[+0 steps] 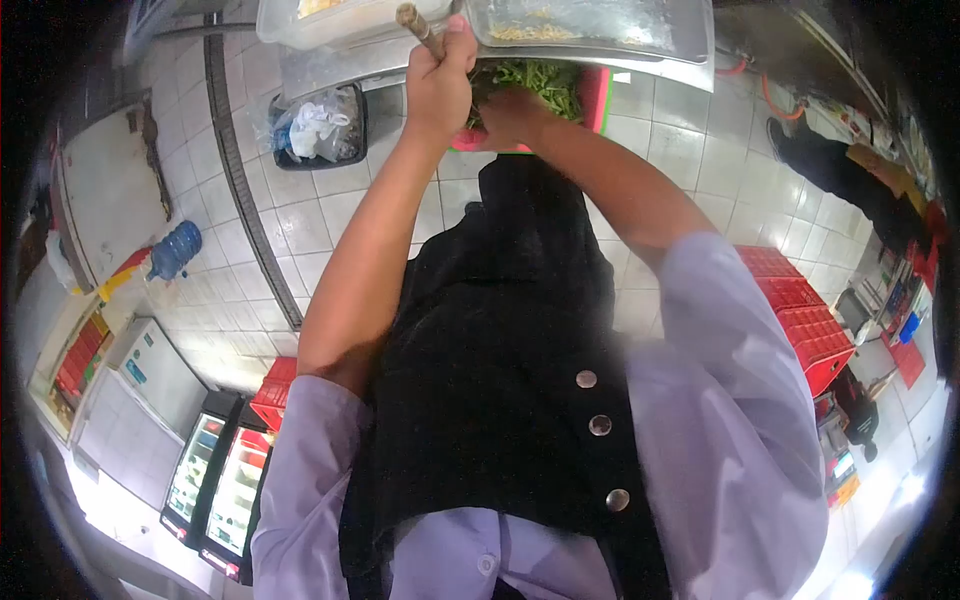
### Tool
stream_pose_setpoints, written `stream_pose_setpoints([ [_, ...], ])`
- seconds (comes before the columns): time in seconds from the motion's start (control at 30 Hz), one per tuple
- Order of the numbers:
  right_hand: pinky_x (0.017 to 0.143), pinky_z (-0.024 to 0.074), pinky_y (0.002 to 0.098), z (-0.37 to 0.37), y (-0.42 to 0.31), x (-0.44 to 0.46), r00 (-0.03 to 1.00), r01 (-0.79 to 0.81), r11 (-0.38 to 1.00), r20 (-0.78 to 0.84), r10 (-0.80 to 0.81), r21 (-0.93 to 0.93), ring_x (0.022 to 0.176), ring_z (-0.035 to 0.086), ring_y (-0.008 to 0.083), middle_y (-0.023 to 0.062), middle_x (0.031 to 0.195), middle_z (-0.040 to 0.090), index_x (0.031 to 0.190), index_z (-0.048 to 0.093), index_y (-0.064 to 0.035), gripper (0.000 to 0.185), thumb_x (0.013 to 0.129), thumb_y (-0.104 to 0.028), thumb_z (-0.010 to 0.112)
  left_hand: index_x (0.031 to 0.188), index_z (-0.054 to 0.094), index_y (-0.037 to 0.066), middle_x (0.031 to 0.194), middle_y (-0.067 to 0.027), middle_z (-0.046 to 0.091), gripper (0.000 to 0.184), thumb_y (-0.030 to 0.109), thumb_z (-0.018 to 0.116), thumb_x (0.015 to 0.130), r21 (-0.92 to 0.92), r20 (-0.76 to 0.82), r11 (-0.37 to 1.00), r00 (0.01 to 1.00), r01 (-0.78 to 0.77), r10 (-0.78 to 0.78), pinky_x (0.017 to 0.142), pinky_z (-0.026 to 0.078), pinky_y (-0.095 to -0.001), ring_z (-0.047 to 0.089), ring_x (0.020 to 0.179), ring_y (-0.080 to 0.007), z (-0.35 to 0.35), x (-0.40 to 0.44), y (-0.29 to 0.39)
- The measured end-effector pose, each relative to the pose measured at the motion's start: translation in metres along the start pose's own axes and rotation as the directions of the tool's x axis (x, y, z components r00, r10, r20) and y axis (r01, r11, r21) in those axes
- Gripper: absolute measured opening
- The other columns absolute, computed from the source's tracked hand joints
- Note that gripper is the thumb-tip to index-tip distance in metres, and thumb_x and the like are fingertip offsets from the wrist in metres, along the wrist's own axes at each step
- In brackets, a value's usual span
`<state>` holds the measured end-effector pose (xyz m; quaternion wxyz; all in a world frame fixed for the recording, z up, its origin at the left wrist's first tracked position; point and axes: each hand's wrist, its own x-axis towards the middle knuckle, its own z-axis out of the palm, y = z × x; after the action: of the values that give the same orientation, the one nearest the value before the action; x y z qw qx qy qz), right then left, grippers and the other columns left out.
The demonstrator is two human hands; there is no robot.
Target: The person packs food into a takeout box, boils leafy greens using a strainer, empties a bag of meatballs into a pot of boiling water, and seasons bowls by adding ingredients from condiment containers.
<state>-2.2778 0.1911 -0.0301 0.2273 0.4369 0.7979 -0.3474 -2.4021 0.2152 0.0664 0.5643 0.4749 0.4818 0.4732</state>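
My left hand [440,88] is closed around a brown stick [420,30] with a blunt, round end. It is raised at the front edge of a metal counter [370,68]. My right hand [512,118] reaches down into a pink basket [602,100] below that edge. Green leafy vegetables [540,78] fill the basket and lie around this hand. Its fingers are turned away and hidden, so I cannot see whether they grip any leaves.
On the counter are a tray with yellowish shreds [570,32] and a white plastic tub [350,25]. A dark bin [345,155] with plastic bags stands on the tiled floor. Red crates [795,310] are at right, a blue water bottle [178,250] at left. A person's dark-clothed leg [830,175] shows at right.
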Motion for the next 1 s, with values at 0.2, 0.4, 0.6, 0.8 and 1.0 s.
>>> stream_pose_setpoints([
  [0.2, 0.104, 0.0511, 0.0461, 0.027, 0.013, -0.004, 0.933, 0.079, 0.997, -0.351, -0.083, -0.027, 0.12, 0.065, 0.0349, 0.0199, 0.129, 0.067, 0.121, 0.07, -0.0019, 0.055, 0.088, -0.046, 0.072, 0.067, 0.038, 0.011, 0.067, 0.0056, 0.035, 0.053, 0.04, 0.046, 0.111, 0.074, -0.059, 0.997, 0.998, 0.034, -0.03, 0.061, 0.028, -0.03, 0.031, 0.065, -0.0091, -0.011, 0.004, 0.011],
  [0.4, 0.125, 0.027, 0.0463, 0.034, 0.007, -0.034, 0.733, -0.03, 0.996, -0.676, 0.075, 0.078, 0.148, 0.038, 0.0393, 0.0273, 0.156, 0.042, 0.154, 0.037, 0.003, 0.086, 0.093, -0.051, 0.065, 0.068, 0.041, 0.009, 0.067, 0.005, 0.036, 0.055, 0.043, 0.049, 0.11, 0.077, -0.059, 0.991, 0.993, 0.107, -0.103, 0.062, 0.03, -0.0305, 0.033, 0.066, -0.01, -0.006, -0.001, 0.005],
  [0.6, 0.127, 0.0212, 0.0454, 0.06, 0.005, -0.017, 0.854, 0.068, 0.993, -0.508, -0.108, -0.097, 0.154, 0.028, 0.0377, 0.0281, 0.163, 0.031, 0.155, 0.028, 0.0128, 0.096, 0.096, -0.057, 0.056, 0.069, 0.042, 0.009, 0.068, 0.0051, 0.038, 0.053, 0.042, 0.048, 0.11, -0.029, -0.049, 0.997, 0.996, 0.075, -0.076, 0.063, 0.03, -0.0303, 0.034, 0.067, -0.0097, -0.004, 0.008, 0.009],
  [0.8, 0.125, 0.0268, 0.0472, 0.037, 0.005, -0.005, 0.948, 0.04, 0.987, -0.318, 0.012, 0.155, 0.149, 0.036, 0.0367, 0.027, 0.157, 0.041, 0.15, 0.041, 0.0066, 0.089, 0.091, -0.055, 0.065, 0.068, 0.041, 0.009, 0.067, 0.0056, 0.038, 0.054, 0.043, 0.047, 0.111, 0.025, -0.085, 0.994, 0.991, 0.107, -0.105, 0.061, 0.028, -0.0297, 0.033, 0.066, -0.009, 0.006, 0.001, -0.003],
  [1.0, 0.11, 0.0434, 0.0493, 0.023, 0.022, -0.033, 0.769, 0.241, 0.97, -0.614, -0.174, 0.026, 0.13, 0.055, 0.0396, 0.0234, 0.139, 0.058, 0.139, 0.056, -0.0036, 0.062, 0.093, -0.043, 0.068, 0.068, 0.037, 0.012, 0.066, 0.0067, 0.033, 0.051, 0.038, 0.045, 0.111, -0.021, -0.097, 0.994, 0.989, 0.11, -0.111, 0.058, 0.024, -0.0303, 0.028, 0.064, -0.0082, 0.001, 0.002, 0.018],
])
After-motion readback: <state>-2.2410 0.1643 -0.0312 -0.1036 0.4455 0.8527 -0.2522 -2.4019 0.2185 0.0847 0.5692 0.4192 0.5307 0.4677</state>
